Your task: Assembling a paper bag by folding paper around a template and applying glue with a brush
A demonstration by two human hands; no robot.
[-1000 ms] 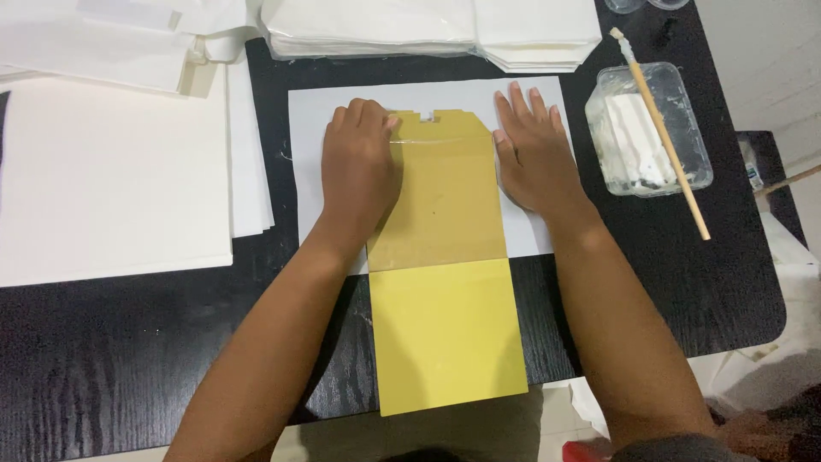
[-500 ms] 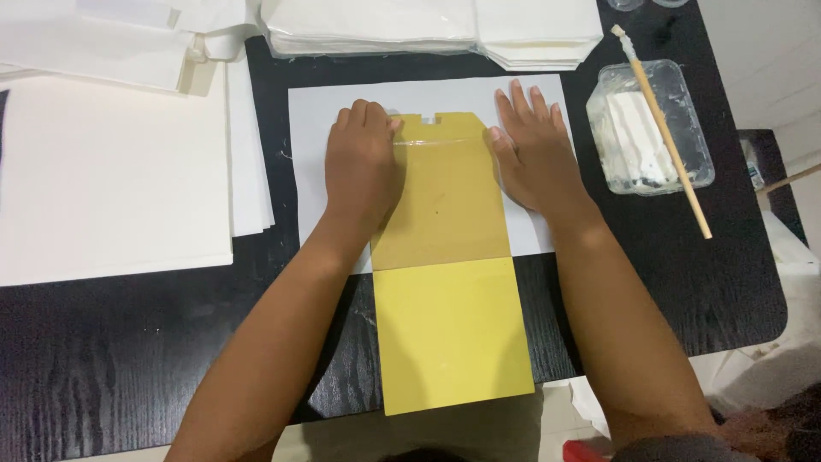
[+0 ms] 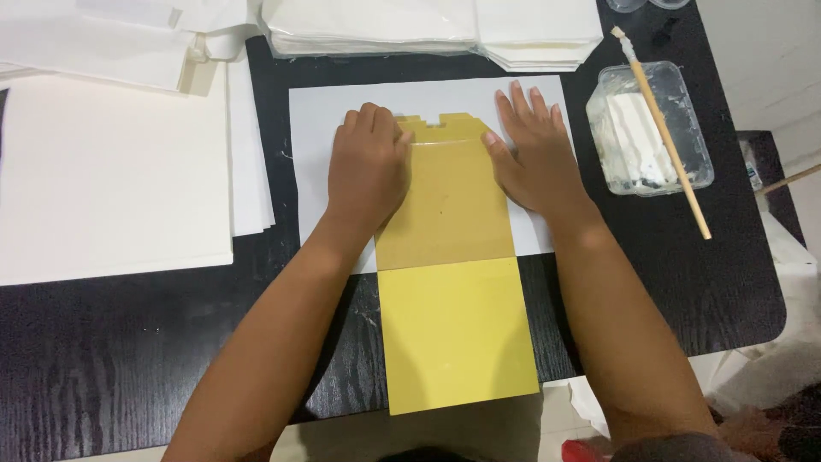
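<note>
Fingers flat and spread, your left hand (image 3: 369, 169) and right hand (image 3: 532, 154) press the long yellow-brown folded paper bag (image 3: 451, 265), its notched end pointing away from you.

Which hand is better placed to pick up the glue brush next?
Right. The right hand lies flat on the white sheet beside the yellow paper bag, on the side nearest the brush across the plastic tray. The left hand is farther away.

The left hand (image 3: 368, 171) hides the folded yellow-brown card's (image 3: 449, 205) left edge; the white paper stacks (image 3: 428, 26) are cut off by the top edge; the black wooden counter (image 3: 103, 359) runs off left.
</note>
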